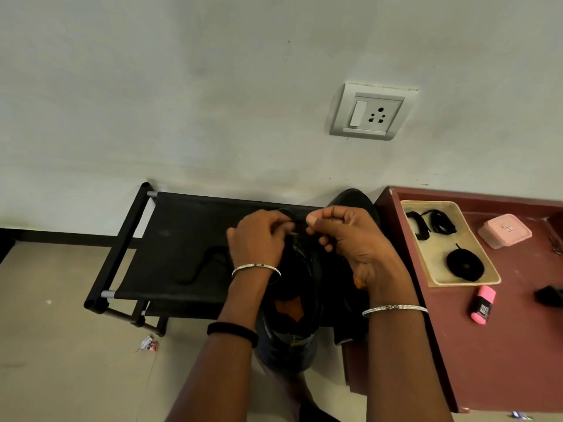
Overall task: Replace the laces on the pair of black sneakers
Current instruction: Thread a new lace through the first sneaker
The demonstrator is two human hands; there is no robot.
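Sneaker point(292, 300) just below both sets of fingertips, black, opening upward, orange insole showing, heel toward the wrists, resting on a black fabric rack point(170, 239). Left hand point(256, 239) curled over the tongue end, thumb and forefinger pinching the lace point(293, 234), black with a pale tip, right between the 2 hands. Right hand point(350, 239) curled too, thumb pressed to forefinger, pinching the same lace just beside the left fingertips, lower fingers folded toward the palm. Black on black here, so impossible to tell the path of the lace through the eyelets.

Second sneaker point(341, 284) touching the first, under the right palm, dark toe visible beyond the right knuckles. Loose lace point(198, 266) lying in a bend on the rack, left of the left fingers, near but apart. Silver bangle on each wrist, black band further down the left forearm.

Right of the right fingers, on a maroon table point(502, 360): beige tray point(438, 251) holding 3 bundles of spare laces point(464, 263), well apart from the hands. Beyond the tray, pink box point(504, 229). Nearer the wrist side, pink marker point(483, 304). Above the fingertips, wall socket point(373, 112). Far left of the left forearm, crumpled wrapper point(147, 344) on the floor.
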